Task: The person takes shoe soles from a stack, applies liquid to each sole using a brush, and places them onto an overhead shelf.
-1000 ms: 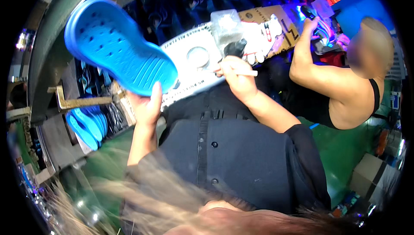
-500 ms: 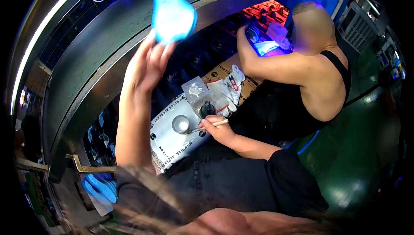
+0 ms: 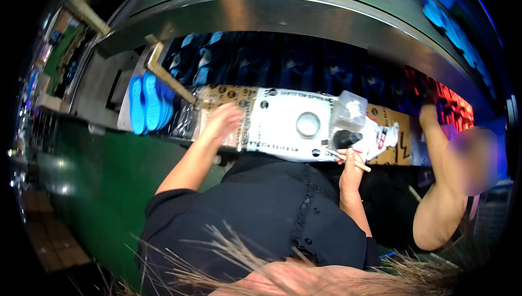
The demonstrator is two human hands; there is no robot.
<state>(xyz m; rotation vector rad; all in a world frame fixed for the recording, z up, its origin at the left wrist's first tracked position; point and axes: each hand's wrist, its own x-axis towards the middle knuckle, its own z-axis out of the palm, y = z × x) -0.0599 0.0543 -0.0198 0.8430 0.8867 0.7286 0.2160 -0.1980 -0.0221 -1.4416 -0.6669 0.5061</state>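
My left hand [image 3: 224, 123] is over the brown cardboard at the left of the work surface, with nothing in it. Its fingers look stretched out, though somewhat blurred. A thin brush [image 3: 363, 166] with a pale wooden handle is held in my right hand [image 3: 351, 166], its far end pointing left past the dark-nozzled bottle [image 3: 346, 139]. Left of the bottle stands a round metal bowl [image 3: 308, 125] on white printed wrapping [image 3: 272, 133]. Several light blue shoe soles [image 3: 151, 103] lie stacked left of my left hand.
Behind the bottle is a clear plastic tub [image 3: 350, 108] with white stuff in it; white gloves [image 3: 380, 141] lie to its right. A metal-edged conveyor [image 3: 261, 13] spans the far side. A co-worker [image 3: 443, 209] sits at the right. A bracket [image 3: 171, 81] juts near the soles.
The bright blue sole raised in my left hand is gone from it, and that hand has come down to the left. The view has swung left. My right hand still holds the brush.
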